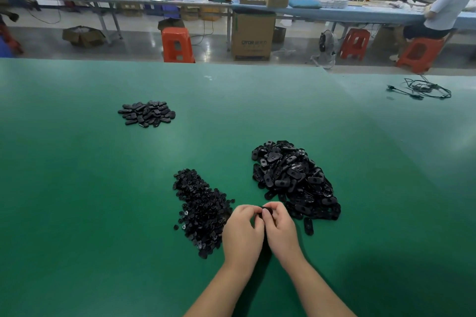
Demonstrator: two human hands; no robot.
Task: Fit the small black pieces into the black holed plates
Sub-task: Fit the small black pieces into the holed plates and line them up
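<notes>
Pinching together, both hands are meeting just above the green mat (77, 188): my right hand (280, 229) is curling its fingertips round a small black plate (266, 210), and my left hand (242, 231) is closing its thumb and fingers against the same plate from the left. I cannot tell whether a small piece is sitting between them.

I am seeing three heaps on the mat, which is looking smooth and faintly glossy. Near left of my hands is lying the heap of pieces (201, 211), tiny rounded bits, shiny black plastic. Right of my hands is spreading the heap of plates (293, 180), flat oblong shapes with rounded ends, some showing a hole. Far left is sitting a third, smaller pile (146, 114) of similar oblong black parts.

A tangled black cable (422, 89) is lying far right on the mat. Beyond the table a cardboard box (251, 36) is showing grey lettering I am reading as "QTOR", beside an orange plastic stool (177, 45).
</notes>
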